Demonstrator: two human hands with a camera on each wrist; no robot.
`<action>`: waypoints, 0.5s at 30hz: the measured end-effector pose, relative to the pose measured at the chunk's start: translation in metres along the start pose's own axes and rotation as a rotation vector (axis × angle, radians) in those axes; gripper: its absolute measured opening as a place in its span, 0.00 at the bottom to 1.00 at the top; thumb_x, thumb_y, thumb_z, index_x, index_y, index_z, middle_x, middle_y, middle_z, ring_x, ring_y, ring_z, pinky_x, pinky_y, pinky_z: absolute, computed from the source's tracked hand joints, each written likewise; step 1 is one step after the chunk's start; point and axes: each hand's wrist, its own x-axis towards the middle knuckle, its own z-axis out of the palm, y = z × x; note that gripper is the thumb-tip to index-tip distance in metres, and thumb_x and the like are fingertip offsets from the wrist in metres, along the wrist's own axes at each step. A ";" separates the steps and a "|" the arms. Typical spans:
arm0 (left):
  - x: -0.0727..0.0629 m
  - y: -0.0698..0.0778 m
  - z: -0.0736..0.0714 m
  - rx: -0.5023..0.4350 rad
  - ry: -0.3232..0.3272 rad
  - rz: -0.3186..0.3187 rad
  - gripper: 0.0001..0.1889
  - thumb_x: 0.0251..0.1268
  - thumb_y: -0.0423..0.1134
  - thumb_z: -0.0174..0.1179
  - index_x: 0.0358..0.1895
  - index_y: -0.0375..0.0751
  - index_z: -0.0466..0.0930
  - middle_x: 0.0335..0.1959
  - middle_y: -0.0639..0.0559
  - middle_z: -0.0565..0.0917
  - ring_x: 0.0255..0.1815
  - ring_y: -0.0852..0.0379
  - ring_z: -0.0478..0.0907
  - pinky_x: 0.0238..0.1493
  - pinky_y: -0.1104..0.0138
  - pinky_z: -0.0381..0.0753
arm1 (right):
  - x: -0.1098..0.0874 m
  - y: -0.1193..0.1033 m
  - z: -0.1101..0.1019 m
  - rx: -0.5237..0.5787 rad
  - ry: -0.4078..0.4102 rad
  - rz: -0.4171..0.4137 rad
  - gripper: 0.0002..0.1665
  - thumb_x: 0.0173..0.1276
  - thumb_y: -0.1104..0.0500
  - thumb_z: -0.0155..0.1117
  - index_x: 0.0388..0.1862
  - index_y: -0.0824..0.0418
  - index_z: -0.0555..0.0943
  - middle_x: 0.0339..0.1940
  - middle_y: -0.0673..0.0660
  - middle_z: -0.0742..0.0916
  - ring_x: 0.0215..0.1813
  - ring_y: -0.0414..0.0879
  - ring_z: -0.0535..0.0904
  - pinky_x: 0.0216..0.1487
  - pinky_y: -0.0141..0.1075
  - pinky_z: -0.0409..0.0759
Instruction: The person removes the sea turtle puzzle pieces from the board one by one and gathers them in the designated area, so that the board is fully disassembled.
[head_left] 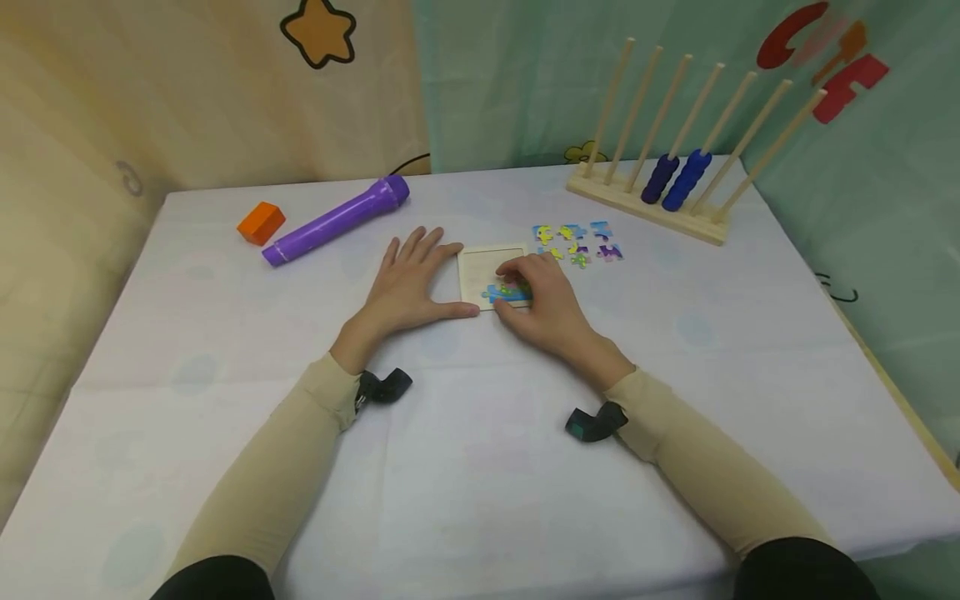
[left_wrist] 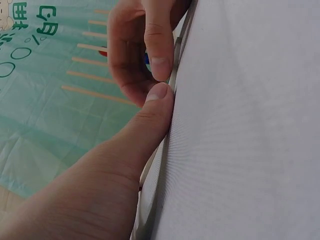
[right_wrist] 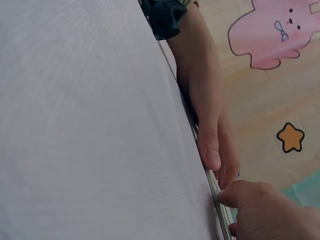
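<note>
A small, pale wooden puzzle board (head_left: 474, 271) lies flat, with a few joined blue, green and pink puzzle pieces (head_left: 495, 293) at its bottom. My left hand (head_left: 408, 287) rests at the board's left side, fingers straight and spread, thumb along the lower left corner. Over the right half of the board, my right hand (head_left: 546, 302) bends its fingers around the pieces, thumb at the near edge. Whether it pinches a piece is hidden. Several loose puzzle pieces (head_left: 579, 259) lie beyond it. In the left wrist view, the right thumb (left_wrist: 160, 65) is near the left thumb (left_wrist: 157, 95).
A purple toy microphone (head_left: 337, 219) and an orange block (head_left: 261, 222) lie at the back left. A wooden peg rack (head_left: 645, 205) with dark blue beads (head_left: 686, 179) stands at the back right. Printed curtains (head_left: 495, 83) hang behind the white-covered table (head_left: 480, 467).
</note>
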 end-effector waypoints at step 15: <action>0.002 -0.001 0.001 0.007 0.009 0.002 0.56 0.52 0.80 0.66 0.83 0.59 0.59 0.89 0.47 0.49 0.90 0.43 0.37 0.87 0.43 0.30 | 0.008 -0.005 -0.006 0.039 -0.167 0.015 0.20 0.69 0.54 0.78 0.53 0.61 0.80 0.38 0.55 0.83 0.44 0.50 0.71 0.49 0.41 0.70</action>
